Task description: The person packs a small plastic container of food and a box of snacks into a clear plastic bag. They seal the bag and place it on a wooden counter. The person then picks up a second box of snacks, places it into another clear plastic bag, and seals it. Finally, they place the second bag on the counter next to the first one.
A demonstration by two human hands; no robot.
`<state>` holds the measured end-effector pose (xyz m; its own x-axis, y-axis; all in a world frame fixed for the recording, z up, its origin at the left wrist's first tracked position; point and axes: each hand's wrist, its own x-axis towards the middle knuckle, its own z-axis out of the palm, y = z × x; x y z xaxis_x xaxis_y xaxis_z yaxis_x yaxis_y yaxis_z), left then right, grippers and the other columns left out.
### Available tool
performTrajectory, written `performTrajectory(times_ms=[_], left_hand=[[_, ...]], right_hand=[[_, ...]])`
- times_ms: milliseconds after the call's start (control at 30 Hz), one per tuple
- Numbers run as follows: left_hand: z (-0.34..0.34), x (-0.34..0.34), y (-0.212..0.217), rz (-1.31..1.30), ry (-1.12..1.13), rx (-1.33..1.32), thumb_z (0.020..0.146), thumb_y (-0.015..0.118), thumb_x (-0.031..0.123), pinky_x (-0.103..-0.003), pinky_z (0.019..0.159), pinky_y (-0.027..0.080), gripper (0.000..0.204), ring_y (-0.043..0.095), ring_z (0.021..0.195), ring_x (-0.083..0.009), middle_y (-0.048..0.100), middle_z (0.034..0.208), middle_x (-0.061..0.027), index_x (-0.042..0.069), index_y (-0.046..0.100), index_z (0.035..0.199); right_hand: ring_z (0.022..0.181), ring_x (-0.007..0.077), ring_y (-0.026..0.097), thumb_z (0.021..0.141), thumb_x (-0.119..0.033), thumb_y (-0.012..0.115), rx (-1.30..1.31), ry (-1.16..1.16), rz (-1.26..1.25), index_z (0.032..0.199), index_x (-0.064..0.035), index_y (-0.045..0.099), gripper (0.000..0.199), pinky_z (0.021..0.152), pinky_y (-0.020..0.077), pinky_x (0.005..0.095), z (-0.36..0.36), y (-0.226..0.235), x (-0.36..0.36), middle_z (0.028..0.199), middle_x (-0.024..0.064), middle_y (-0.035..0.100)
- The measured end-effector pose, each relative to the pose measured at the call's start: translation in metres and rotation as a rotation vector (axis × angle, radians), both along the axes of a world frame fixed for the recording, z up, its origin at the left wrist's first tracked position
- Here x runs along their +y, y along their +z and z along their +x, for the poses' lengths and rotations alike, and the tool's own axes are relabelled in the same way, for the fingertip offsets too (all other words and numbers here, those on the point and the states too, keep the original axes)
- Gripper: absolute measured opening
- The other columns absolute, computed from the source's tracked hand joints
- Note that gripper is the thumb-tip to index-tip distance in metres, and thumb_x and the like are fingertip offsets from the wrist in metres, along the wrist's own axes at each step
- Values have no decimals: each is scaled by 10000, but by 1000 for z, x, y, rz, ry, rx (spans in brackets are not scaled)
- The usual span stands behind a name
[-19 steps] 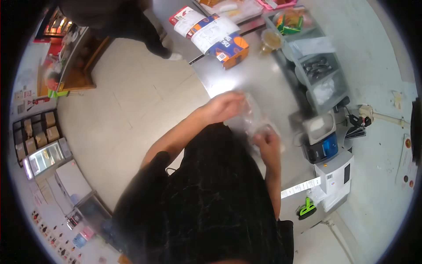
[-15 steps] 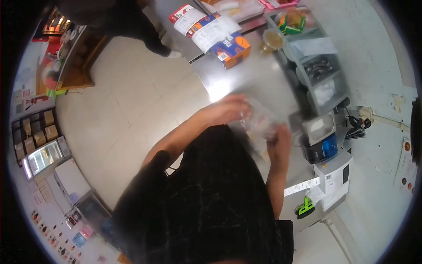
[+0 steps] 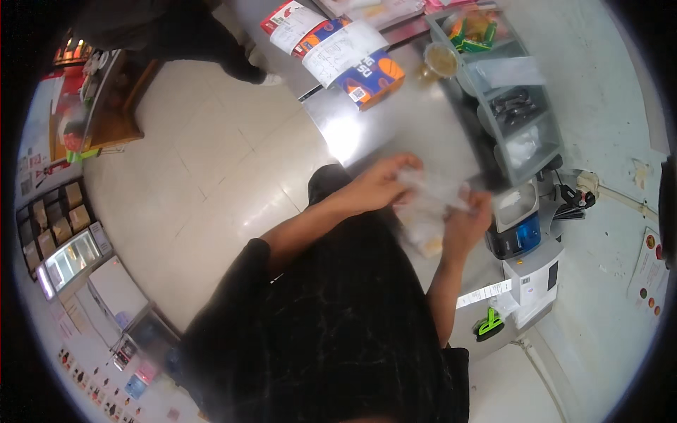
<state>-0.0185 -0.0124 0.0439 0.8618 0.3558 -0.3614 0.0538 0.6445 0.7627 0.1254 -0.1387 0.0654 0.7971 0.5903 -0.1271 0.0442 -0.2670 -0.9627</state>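
A clear plastic bag (image 3: 437,189), blurred by motion, is stretched between my hands above the metal counter (image 3: 395,130). My left hand (image 3: 389,182) pinches one side of its top, and my right hand (image 3: 471,217) grips the other. Below the stretched edge hang pale, reddish contents (image 3: 423,229), too smeared to make out. My fingers partly hide the bag's upper corners.
Boxes with receipts (image 3: 345,53) stand at the counter's far left. A lidded cup (image 3: 440,60) sits beside a grey compartment organizer (image 3: 504,99). At right are a white tray (image 3: 516,204), a receipt printer (image 3: 532,282) and a green-handled brush (image 3: 488,326). Another person (image 3: 183,35) stands far left.
Both hands have shifted slightly right. The bag's top edge is now drawn out between them, and its lower part shows more.
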Motion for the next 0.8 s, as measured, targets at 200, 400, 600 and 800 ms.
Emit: performTrajectory(times_ms=[200, 400, 600, 800], left_hand=[[2, 20, -3, 471, -3, 135, 769, 676, 61, -237, 616, 372, 148, 442, 709, -47, 496, 740, 31, 66, 530, 794], [20, 35, 1, 575, 362, 159, 813, 743, 93, -236, 539, 333, 352, 347, 615, -57, 412, 629, 27, 62, 423, 669], [41, 32, -25, 993, 567, 137, 804, 736, 39, -278, 522, 368, 320, 391, 562, -128, 451, 613, -29, 51, 446, 670], [38, 39, -13, 1083, 430, 286, 773, 761, 54, -290, 553, 405, 280, 448, 575, -180, 509, 662, -71, 33, 488, 716]], right_hand=[[713, 117, 487, 629, 152, 446, 31, -151, 26, 756, -72, 368, 269, 501, 412, 238, -27, 6, 8, 813, 54, 458], [674, 150, 441, 669, 97, 519, -397, 138, -146, 805, -56, 421, 227, 621, 433, 283, -44, -10, 3, 767, 45, 438], [700, 199, 474, 735, 56, 583, -570, 52, -135, 882, -39, 426, 235, 668, 436, 314, -29, 13, 19, 839, 91, 491], [712, 162, 554, 804, 76, 488, 1, -94, 193, 1060, -38, 417, 289, 553, 456, 242, -41, 25, 31, 892, 124, 571]])
